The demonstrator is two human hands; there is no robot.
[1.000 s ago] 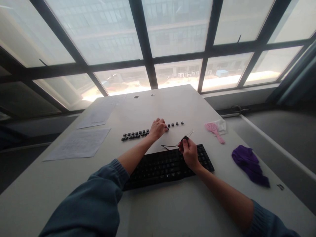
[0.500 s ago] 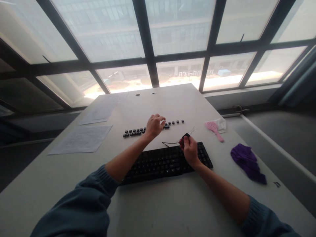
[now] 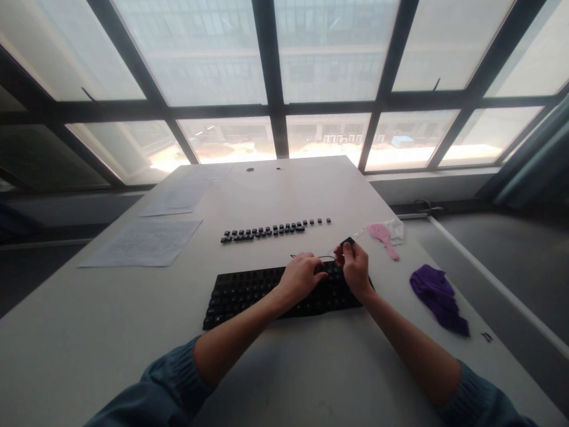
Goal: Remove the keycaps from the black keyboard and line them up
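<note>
A black keyboard [image 3: 249,290] lies on the white table. Beyond it, several loose black keycaps [image 3: 267,231] stand in rows. Over the keyboard's upper middle is my left hand [image 3: 302,276], its fingers bent and close together; what they hold, if anything, is too small to make out. My right hand [image 3: 354,267] is closed on a small black object [image 3: 347,242] above the keyboard's right part. A thin wire puller shows beside that object, pointing toward the pink brush. The keyboard's black cable runs behind both hands.
Right of the keyboard lie a pink brush [image 3: 383,237] on a clear wrapper, a purple cloth [image 3: 438,296] and a small dark item [image 3: 486,337] near the table edge. Printed papers [image 3: 144,243] lie at the left. Windows stand behind the white table [image 3: 284,193].
My left hand has moved from the keycap rows back over the keyboard. My right hand, still holding the black object, has shifted slightly right. The view has shifted a little.
</note>
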